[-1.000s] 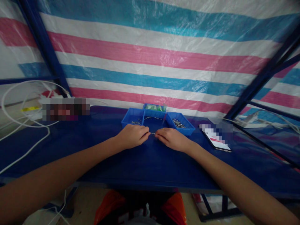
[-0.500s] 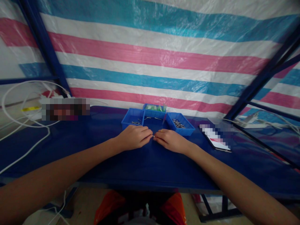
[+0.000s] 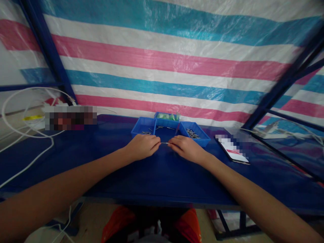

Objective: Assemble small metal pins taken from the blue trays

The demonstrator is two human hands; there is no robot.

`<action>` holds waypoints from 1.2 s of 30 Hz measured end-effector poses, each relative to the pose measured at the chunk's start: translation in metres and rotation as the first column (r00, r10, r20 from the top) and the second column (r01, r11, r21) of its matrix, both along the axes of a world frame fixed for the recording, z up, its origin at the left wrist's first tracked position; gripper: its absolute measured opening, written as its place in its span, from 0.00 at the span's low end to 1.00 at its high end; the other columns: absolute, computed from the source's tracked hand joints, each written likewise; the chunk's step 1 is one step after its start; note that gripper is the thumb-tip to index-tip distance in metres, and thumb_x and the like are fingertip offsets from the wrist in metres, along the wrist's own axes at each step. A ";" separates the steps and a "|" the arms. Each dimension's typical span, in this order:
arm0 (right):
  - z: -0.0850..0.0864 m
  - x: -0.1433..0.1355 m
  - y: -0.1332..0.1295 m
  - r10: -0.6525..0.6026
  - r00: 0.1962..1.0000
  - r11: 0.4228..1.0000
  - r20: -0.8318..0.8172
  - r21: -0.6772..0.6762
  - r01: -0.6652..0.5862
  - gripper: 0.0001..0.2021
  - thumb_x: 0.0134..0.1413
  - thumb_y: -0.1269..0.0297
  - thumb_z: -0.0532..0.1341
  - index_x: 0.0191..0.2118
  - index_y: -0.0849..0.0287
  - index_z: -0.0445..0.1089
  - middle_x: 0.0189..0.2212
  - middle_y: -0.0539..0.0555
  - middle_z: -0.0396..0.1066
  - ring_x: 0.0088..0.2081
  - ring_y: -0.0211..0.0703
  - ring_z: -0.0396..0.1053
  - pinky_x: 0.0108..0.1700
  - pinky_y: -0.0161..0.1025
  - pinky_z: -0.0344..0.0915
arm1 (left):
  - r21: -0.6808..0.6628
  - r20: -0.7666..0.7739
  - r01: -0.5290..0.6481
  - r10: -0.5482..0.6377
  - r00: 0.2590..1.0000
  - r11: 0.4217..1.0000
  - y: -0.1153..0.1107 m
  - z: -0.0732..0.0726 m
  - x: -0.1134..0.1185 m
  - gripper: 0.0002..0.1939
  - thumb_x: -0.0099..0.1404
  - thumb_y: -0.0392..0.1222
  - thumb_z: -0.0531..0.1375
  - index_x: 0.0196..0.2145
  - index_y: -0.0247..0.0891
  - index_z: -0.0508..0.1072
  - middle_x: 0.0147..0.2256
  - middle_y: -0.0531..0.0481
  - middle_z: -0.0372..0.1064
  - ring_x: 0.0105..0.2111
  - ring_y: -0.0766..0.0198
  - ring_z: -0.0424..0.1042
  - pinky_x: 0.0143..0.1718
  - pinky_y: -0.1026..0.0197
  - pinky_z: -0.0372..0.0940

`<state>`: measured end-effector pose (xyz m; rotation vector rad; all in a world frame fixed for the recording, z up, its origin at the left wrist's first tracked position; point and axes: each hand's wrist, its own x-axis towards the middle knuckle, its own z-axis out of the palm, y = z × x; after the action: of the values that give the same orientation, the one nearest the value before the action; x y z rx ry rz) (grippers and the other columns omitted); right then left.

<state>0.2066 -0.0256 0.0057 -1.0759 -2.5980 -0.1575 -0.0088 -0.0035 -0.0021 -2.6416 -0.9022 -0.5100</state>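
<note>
A thin metal rod [image 3: 164, 143] spans the small gap between my two hands, just above the blue table. Its left end is pinched in the fingers of my left hand [image 3: 143, 146]; the fingers of my right hand [image 3: 186, 147] close on its right end. Both ends are hidden by fingertips, so the exact kind of part cannot be told. Behind my left hand stands a blue bin [image 3: 142, 122] with some small metal pieces. Another blue bin [image 3: 205, 139], behind my right hand, holds many small metal pieces [image 3: 193, 133].
A third blue bin [image 3: 158, 114] with green and clear plastic packets is at the back. Several thin metal rods [image 3: 170, 128] lie in front of it. A phone [image 3: 236, 153] rests at the right on the table [image 3: 162, 182]. White cables [image 3: 32, 162] run along the left.
My hands have drawn slightly apart, and a length of the thin rod now shows between them. Before, only a small shiny bit was visible at the fingertips.
</note>
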 end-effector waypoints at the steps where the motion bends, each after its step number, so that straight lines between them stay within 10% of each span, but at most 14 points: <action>1: 0.001 0.000 -0.001 0.003 1.000 1.000 -0.017 0.004 -0.003 0.13 0.63 0.63 0.49 0.39 0.62 0.69 0.33 0.55 0.70 0.37 0.41 0.67 0.40 0.37 0.61 | -0.018 -0.009 -0.008 0.008 1.000 1.000 0.000 0.000 0.000 0.12 0.67 0.41 0.48 0.32 0.37 0.69 0.29 0.52 0.70 0.30 0.64 0.71 0.29 0.64 0.60; 36: -0.003 0.000 0.000 -0.032 0.999 0.997 -0.027 -0.067 0.030 0.02 0.56 0.70 0.56 0.36 0.59 0.65 0.29 0.51 0.69 0.32 0.39 0.66 0.35 0.33 0.58 | -0.041 -0.055 0.042 -0.044 0.997 0.998 -0.001 0.001 0.000 0.08 0.65 0.39 0.51 0.31 0.37 0.66 0.28 0.54 0.67 0.28 0.68 0.67 0.26 0.66 0.55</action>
<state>0.2070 -0.0253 0.0030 -1.1335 -2.5791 -0.0629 -0.0083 -0.0041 -0.0008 -2.7021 -0.8492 -0.4297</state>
